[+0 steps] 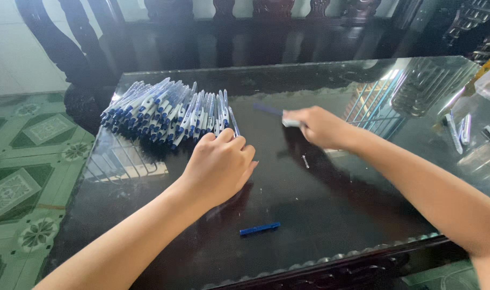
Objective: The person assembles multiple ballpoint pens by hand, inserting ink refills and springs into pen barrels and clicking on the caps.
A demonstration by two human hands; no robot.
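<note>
A large heap of blue-and-white pens (164, 110) lies at the far left of a dark glass-topped table (331, 215). My left hand (220, 164) rests palm down just in front of the heap, its fingers curled at the pens' near ends; whether it grips one is hidden. My right hand (317, 127) is over the table's middle, shut on a blue-and-white pen (277, 115) that points left. A small metal spring (305, 161) lies on the glass just below that hand. A loose blue pen part (260, 229) lies near the front edge.
More pen parts (459, 131) and clear plastic bags (489, 80) sit at the table's right side. Dark carved wooden chairs (94, 48) stand behind the table. Green patterned floor tiles (24, 177) lie to the left.
</note>
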